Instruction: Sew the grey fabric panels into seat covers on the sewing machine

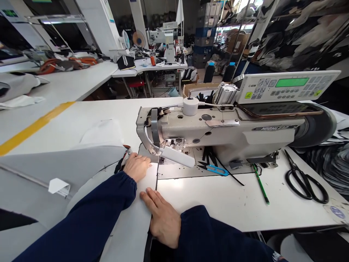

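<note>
A large light-grey fabric panel (131, 222), its right edge dark, lies over the table left of the sewing machine (196, 127). My left hand (137, 167) is closed on the panel, fingers bent and pressed together just left of the needle area. Nearer to me, my right hand (164, 217) rests on the panel's right edge with fingers stretched out; its thumb is not clearly visible. A white lamp head (177, 156) on a bendable neck hides the needle and presser foot. Beside my left hand, a black and orange trim (123, 157) shows along the panel's far edge.
Blue thread snips (216, 170) and black strips (209, 156) lie by the machine's bed. Further right are a green pencil (261, 185) and black scissors (305, 182). A phone (280, 109) lies on the machine below the control panel (290, 85). Stacked dark pieces (335, 167) stand at right.
</note>
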`<move>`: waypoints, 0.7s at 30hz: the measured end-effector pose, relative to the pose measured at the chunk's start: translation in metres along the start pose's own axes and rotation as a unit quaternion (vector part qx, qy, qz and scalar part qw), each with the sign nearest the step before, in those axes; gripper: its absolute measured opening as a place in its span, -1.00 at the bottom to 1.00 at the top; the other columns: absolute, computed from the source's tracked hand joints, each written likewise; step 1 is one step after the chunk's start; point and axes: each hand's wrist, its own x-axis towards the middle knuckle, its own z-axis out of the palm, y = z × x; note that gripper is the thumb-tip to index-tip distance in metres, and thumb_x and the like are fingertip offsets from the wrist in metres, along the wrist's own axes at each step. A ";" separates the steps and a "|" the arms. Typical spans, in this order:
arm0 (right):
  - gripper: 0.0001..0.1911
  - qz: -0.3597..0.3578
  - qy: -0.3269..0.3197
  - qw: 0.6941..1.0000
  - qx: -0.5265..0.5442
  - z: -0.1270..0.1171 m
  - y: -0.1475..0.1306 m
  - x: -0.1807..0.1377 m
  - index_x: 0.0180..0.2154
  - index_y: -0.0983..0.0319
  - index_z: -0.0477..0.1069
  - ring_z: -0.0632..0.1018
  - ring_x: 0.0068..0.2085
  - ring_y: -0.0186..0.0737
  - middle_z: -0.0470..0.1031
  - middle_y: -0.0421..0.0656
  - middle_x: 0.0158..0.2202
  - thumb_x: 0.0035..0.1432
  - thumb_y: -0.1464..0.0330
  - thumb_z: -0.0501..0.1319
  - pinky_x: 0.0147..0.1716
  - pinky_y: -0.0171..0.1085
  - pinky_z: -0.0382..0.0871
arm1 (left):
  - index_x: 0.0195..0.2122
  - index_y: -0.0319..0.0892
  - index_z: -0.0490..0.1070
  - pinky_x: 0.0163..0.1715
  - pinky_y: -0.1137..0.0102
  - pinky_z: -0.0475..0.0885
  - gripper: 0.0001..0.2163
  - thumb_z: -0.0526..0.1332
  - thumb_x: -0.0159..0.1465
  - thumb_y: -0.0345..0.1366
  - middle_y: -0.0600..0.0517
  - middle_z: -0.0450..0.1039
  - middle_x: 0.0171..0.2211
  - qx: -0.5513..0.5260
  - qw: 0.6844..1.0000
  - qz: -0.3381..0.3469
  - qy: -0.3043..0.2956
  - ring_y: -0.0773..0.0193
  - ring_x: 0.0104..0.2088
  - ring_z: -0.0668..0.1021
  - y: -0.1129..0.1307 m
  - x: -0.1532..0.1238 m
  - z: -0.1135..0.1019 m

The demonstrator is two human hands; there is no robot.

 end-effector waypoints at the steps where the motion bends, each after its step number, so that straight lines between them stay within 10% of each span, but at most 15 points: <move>1: -0.34 0.000 -0.005 1.000 0.000 0.000 0.000 0.000 0.20 0.41 0.08 0.15 0.23 -0.19 0.11 0.00 0.22 0.01 0.63 -0.01 0.21 -0.22 0.13 | -0.42 -0.24 0.39 -0.18 0.18 0.20 -0.75 -0.02 0.29 -0.33 -0.09 0.51 -0.40 -0.001 1.000 0.000 0.001 0.12 -0.32 0.50 0.000 0.000 0.001; 21: -0.24 -0.001 -0.028 1.000 -0.002 -0.022 0.021 0.007 0.21 0.41 0.05 0.09 0.25 -0.27 0.10 -0.09 0.23 -0.11 0.67 -0.07 0.25 -0.17 0.04 | -0.43 -0.24 0.47 -0.14 0.18 0.16 -0.74 -0.01 0.25 -0.37 -0.11 0.51 -0.37 -0.059 0.998 -0.013 -0.021 0.12 -0.27 0.48 0.004 0.023 -0.008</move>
